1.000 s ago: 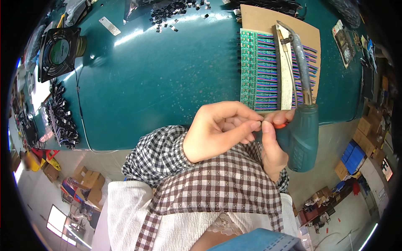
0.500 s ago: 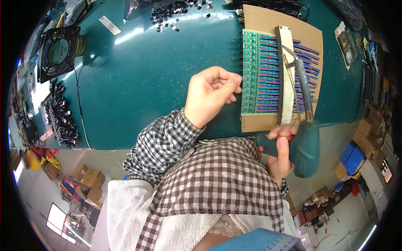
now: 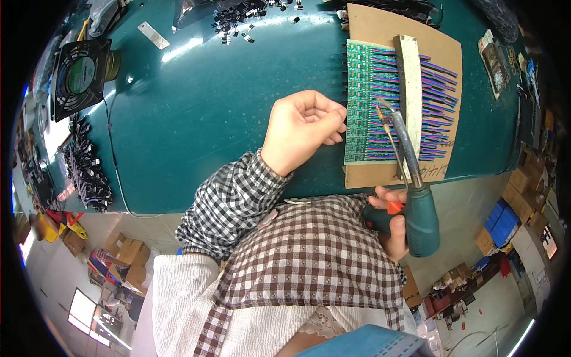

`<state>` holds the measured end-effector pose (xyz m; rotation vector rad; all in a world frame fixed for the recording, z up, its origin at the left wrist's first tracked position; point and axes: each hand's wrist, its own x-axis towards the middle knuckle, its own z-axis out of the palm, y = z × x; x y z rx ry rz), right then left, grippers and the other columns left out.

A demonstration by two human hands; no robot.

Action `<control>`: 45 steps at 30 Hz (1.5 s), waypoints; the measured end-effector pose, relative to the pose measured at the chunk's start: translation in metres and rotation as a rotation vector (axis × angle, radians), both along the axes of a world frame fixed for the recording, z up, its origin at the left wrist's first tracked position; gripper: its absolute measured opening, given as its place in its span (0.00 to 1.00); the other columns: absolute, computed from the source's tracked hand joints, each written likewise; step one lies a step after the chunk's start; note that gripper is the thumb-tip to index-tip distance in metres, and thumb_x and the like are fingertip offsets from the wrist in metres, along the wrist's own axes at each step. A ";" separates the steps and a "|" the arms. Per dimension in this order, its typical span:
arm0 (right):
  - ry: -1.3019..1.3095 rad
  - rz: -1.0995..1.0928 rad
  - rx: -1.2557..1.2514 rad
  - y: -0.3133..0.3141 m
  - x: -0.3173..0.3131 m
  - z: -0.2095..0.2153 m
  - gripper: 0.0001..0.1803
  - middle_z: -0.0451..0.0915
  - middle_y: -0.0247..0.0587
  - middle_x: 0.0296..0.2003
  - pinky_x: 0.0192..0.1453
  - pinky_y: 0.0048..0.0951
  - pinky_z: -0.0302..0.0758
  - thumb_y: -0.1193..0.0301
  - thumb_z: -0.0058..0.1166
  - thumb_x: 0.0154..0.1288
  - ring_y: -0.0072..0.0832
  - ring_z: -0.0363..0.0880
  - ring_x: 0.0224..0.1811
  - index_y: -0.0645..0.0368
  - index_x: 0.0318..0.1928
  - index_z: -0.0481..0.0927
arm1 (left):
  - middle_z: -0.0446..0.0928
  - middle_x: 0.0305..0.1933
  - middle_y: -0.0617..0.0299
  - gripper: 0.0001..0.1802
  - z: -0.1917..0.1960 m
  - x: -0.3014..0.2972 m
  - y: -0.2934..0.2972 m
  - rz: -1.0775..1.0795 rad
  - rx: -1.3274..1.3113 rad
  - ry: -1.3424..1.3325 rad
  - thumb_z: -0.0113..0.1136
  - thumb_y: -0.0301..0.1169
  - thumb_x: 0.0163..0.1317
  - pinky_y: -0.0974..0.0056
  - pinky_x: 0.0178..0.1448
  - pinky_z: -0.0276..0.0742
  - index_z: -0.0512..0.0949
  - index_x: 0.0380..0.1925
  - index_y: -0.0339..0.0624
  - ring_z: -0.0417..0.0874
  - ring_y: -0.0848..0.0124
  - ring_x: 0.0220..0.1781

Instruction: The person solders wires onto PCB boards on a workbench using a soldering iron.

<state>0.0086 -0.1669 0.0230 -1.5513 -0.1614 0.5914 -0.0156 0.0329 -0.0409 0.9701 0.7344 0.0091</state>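
My right hand [image 3: 397, 236] grips a dark teal soldering gun [image 3: 423, 223] at the bench's front edge, a finger by its red trigger. Its metal tube and thin feed tube point away from me, the tip over a green circuit board panel [image 3: 357, 140]. Coloured wires [image 3: 437, 76] run from the panel to the right, beneath a pale bar [image 3: 410, 83] lying across them. My left hand [image 3: 302, 128] is closed in a pinch at the panel's left edge; whatever its fingertips hold is hidden. Small black parts [image 3: 344, 62] stick out along that edge.
Cardboard [image 3: 369, 177] lies under the panel on the green bench [image 3: 196, 119]. A black fan [image 3: 80, 77] stands at the left, with a heap of black cabled parts [image 3: 89, 166] nearer me. Loose small black parts [image 3: 241, 21] lie at the back, near a metal strip [image 3: 153, 35].
The soldering gun has swung left, its tip passing from over the pale bar to the wires beside the green panel. My left hand has barely moved.
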 end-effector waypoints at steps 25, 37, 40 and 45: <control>0.038 0.219 -0.159 -0.012 0.003 0.006 0.16 0.70 0.53 0.40 0.46 0.33 0.72 0.68 0.40 0.61 0.35 0.72 0.41 0.70 0.43 0.65 | 0.76 0.24 0.59 0.06 -0.001 -0.001 -0.004 0.040 0.007 -0.025 0.54 0.27 0.54 0.76 0.26 0.72 0.74 0.29 0.34 0.76 0.78 0.22; 0.021 0.222 -0.160 -0.013 0.002 0.005 0.15 0.70 0.53 0.38 0.44 0.32 0.73 0.69 0.40 0.61 0.34 0.73 0.37 0.71 0.41 0.66 | 0.76 0.24 0.59 0.07 -0.002 -0.001 -0.007 0.065 0.022 -0.031 0.55 0.26 0.54 0.77 0.26 0.72 0.74 0.29 0.33 0.76 0.78 0.22; 0.020 0.163 -0.123 -0.012 -0.002 0.002 0.15 0.70 0.53 0.38 0.44 0.32 0.73 0.69 0.41 0.60 0.34 0.73 0.36 0.71 0.40 0.66 | 0.76 0.24 0.59 0.07 -0.002 0.000 -0.007 0.063 0.028 -0.031 0.55 0.27 0.54 0.77 0.26 0.72 0.73 0.29 0.33 0.76 0.79 0.21; 0.042 0.207 -0.156 -0.010 0.002 0.005 0.15 0.70 0.51 0.36 0.45 0.33 0.73 0.68 0.42 0.60 0.33 0.72 0.38 0.70 0.39 0.66 | 0.76 0.24 0.59 0.07 -0.003 -0.001 -0.008 0.071 0.029 -0.033 0.55 0.27 0.53 0.77 0.26 0.72 0.73 0.29 0.33 0.76 0.79 0.21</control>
